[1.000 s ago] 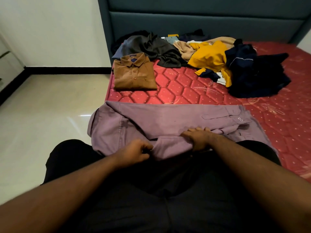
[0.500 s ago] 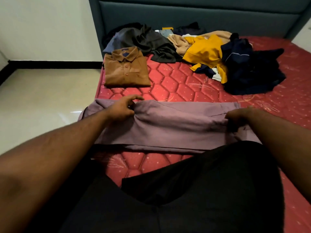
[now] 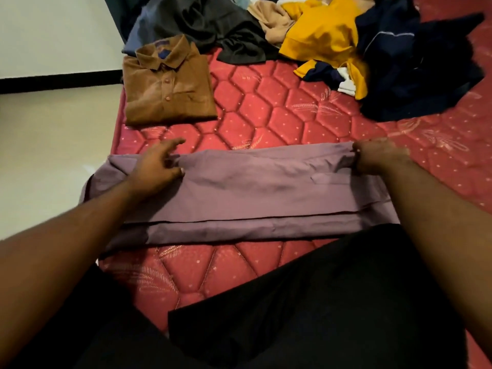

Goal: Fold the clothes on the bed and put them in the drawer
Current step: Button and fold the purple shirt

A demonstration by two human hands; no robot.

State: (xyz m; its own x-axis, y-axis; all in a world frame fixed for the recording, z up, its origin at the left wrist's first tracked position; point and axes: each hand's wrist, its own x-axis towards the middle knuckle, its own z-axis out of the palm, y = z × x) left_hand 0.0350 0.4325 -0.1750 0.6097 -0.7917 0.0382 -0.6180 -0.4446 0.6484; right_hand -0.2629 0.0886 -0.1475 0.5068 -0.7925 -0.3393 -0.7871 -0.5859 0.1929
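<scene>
A purple shirt [image 3: 253, 193] lies across the red mattress [image 3: 279, 115] as a long band, folded lengthwise, its left end hanging over the bed's edge. My left hand [image 3: 157, 166] pinches the shirt's far edge near its left end, with the index finger stretched out. At the right end of that same edge, my right hand [image 3: 378, 155] grips the cloth with curled fingers. A folded brown polo shirt [image 3: 167, 86] sits at the mattress's far left. No drawer is in view.
A heap of unfolded clothes lies at the back: a dark grey garment [image 3: 207, 25], a beige one [image 3: 269, 20], a yellow one [image 3: 319, 35] and navy ones [image 3: 415, 67]. Pale tiled floor [image 3: 53, 155] lies left of the bed. My black-clad legs [image 3: 292, 315] fill the foreground.
Both hands have carried the shirt's near edge from my lap up and over to the far side, folding it lengthwise. My hands have spread apart along that edge.
</scene>
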